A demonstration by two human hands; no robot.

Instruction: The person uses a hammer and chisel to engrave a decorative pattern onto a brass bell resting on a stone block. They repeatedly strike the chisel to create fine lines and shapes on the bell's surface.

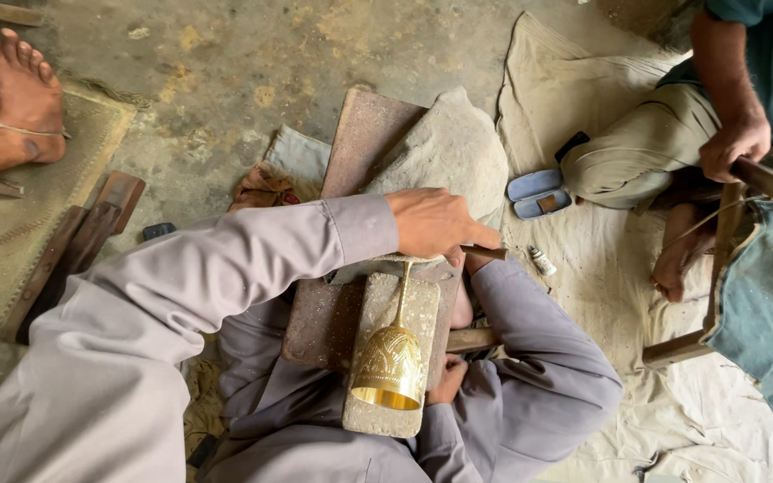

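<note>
Goblet [392,362] lies lengthwise, cup toward wearer; left hand's [436,224] grip closed, seemingly on its base.

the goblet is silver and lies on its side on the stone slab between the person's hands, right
Not quite: the goblet is brass-gold, not silver. The head view shows it lying on its side on the stone slab, between the left hand and the right hand.

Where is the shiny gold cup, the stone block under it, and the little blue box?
gold cup [390,365], head view, on its engraved bowl.
stone block [370,309], head view, on its bare top left part.
blue box [535,185], head view, on its upper half.
</note>
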